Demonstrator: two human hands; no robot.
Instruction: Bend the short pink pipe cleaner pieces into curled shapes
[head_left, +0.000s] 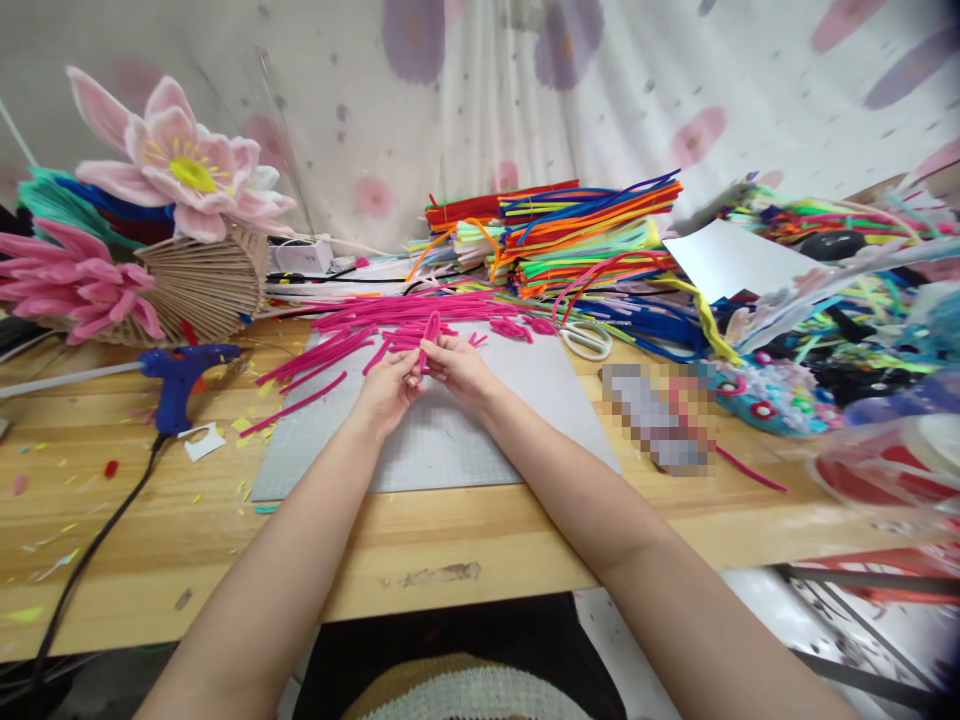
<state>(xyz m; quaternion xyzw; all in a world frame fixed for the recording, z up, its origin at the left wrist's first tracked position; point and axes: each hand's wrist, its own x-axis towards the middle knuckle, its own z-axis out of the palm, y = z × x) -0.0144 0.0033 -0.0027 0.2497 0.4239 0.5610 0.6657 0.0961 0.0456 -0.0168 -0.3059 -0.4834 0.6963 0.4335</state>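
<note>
Both hands meet over the grey cutting mat (450, 440), pinching one magenta pipe cleaner loop (432, 328) that points upward. My left hand (390, 390) grips its lower end from the left, fingers closed. From the right, my right hand (457, 370) holds the same piece between thumb and fingers. Behind them lies a pile of magenta pipe cleaners (405, 308), with loose strands (322, 358) to the left. A few shaped magenta pieces (512, 329) rest at the back right of the mat, near white-handled scissors (587, 341).
A blue glue gun (180, 380) with a black cord lies left. Pink flowers (187, 170) and a woven fan (206, 280) stand behind it. Bundled coloured pipe cleaners (592, 235) fill the back. At right are a beaded blue item (780, 395) and a red-white tub (892, 465).
</note>
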